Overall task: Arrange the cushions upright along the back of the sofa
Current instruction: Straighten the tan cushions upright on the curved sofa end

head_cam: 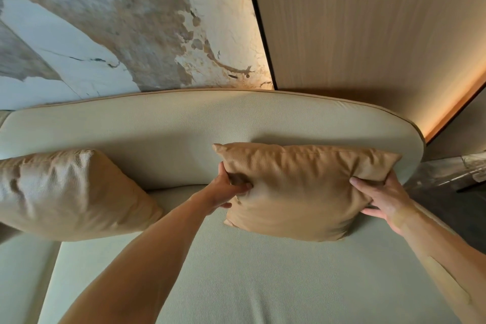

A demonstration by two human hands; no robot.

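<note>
A tan leather cushion (299,187) stands upright against the cream sofa back (184,123) on the right part of the seat. My left hand (226,189) grips its left edge, fingers pressed into the leather. My right hand (381,197) holds its right edge, fingers on the front. A second tan cushion (68,194) leans against the sofa back at the left, apart from the first one.
The pale sofa seat (263,271) stretches toward me. Behind the sofa are a marble wall panel (118,21) and a wood panel (368,21). The sofa's right end drops to a dark floor (447,192).
</note>
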